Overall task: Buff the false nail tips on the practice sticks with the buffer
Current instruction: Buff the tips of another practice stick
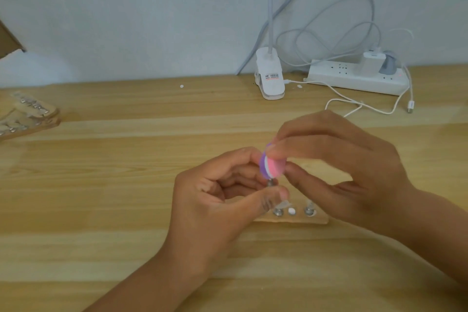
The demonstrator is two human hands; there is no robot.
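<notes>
The right hand (pixel 349 159) is pinching the buffer (pixel 271 166) between thumb and fingertips, and the left hand (pixel 215 195) is curling round a practice stick (pixel 271 182), pinching it just under the buffer, above the near middle of the table (pixel 126 210). The buffer is looking like a small foam block in pink, white and purple layers: light, slightly squashy and rough on its faces, so a pinch across its narrow edges is leaving a working face free. The stick is looking thin and stiff with a shiny metal foot; gripping it low and close to the tip is steadying it against the rubbing. The false nail tip on it is likely thin, springy plastic that is only stuck on, so hard pressure is risking popping it off.

That nail tip is hiding behind the buffer and the fingers, so whether the two are touching is not showing. Motion blur is smearing the buffer's outline and both sets of fingertips. The wooden holder (pixel 293 220) is lying under the hands, mostly covered; two other sticks (pixel 309 209) are standing in it, with a white spot (pixel 291 211) between them that is perhaps an empty socket or a loose tip. More holders (pixel 27 119) at the far left are being cut off by the frame edge, their contents too blurred to read
</notes>
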